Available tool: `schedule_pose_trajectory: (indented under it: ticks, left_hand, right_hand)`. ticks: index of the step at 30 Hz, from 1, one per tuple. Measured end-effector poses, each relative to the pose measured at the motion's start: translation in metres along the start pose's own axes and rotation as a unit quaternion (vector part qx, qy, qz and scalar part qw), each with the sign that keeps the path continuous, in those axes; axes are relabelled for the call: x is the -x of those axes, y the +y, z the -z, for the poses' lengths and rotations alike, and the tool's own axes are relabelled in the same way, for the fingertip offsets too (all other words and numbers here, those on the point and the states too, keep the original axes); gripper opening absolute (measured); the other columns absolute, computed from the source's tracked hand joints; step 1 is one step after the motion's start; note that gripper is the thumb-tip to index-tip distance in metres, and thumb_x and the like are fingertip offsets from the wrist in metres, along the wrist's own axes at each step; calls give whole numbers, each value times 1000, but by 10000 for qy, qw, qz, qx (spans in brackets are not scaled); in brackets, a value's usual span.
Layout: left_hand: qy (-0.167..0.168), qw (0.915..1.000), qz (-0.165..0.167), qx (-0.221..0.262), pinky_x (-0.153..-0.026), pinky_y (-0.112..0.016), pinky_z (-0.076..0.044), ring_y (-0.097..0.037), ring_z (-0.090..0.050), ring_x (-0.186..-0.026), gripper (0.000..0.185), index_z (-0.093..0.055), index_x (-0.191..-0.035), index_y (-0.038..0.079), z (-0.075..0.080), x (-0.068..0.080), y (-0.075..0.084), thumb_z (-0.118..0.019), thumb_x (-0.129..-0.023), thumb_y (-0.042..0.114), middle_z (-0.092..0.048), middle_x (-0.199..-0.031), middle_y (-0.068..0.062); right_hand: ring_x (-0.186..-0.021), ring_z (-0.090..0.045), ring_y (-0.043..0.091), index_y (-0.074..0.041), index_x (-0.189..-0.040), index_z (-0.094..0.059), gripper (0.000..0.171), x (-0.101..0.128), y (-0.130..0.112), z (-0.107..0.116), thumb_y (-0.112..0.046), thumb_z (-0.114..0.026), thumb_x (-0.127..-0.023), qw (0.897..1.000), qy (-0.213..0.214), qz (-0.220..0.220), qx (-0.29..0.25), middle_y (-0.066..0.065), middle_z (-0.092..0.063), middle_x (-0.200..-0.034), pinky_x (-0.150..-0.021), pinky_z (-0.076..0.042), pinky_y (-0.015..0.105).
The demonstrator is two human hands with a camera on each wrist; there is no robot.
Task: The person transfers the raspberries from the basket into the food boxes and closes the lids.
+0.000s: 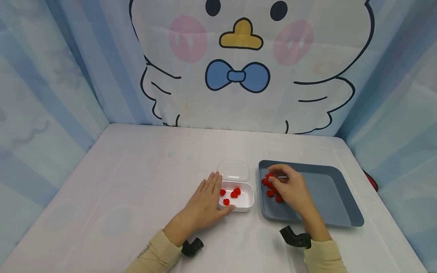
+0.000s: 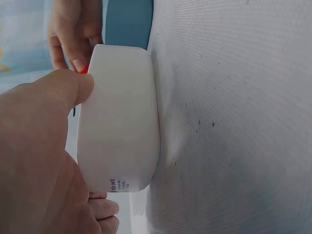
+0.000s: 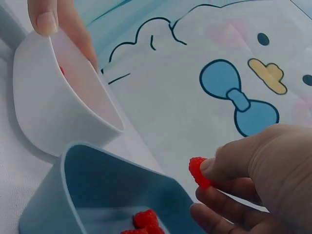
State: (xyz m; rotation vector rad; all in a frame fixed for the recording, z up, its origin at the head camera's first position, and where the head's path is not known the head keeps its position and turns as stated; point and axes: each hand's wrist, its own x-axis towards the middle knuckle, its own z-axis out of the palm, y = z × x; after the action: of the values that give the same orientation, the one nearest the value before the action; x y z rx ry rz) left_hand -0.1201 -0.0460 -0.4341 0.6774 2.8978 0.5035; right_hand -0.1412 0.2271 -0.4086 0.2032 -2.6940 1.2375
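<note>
Noted a red berry [image 3: 197, 170] pinched between thumb and fingertips of the right hand [image 1: 294, 189], over the end of the blue-grey tray [image 1: 324, 191] nearest the white box [image 1: 246, 201]. Found the tray just right of the box, with loose berries [image 1: 270, 193] below that hand, and a few red pieces [image 1: 234, 195] inside the box. Saw the left hand [image 1: 205, 204] laid along the box's left side, fingers straight, thumb at its near rim, apparently to steady. Judged the step a one-by-one transfer into the box, only part done. Reckoned the next move to call for a lift over the tray wall, a short carry to the box and a gentle release low inside. Marked a narrow strip between tray wall and box rim, a clear lid [image 1: 233, 170] just beyond the box, broad open tablecloth [image 1: 136, 182] to its left.
</note>
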Motion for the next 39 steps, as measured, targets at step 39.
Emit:
schedule_pose_trajectory:
  ticks: [39]
  left_hand:
    - [163,9998,-72,-126,-124,-52,-21,-32,-17,-154,97,-18,-156,-1,-2,0,0,-52,-92,64,-19,-165,-17]
  right_hand:
    - [-98,-67,18,-8,-114,-67,28,10,-34,-50,-1,-72,-87,9910,-526,1184,-349,4,-69,-110,-88,-59,40]
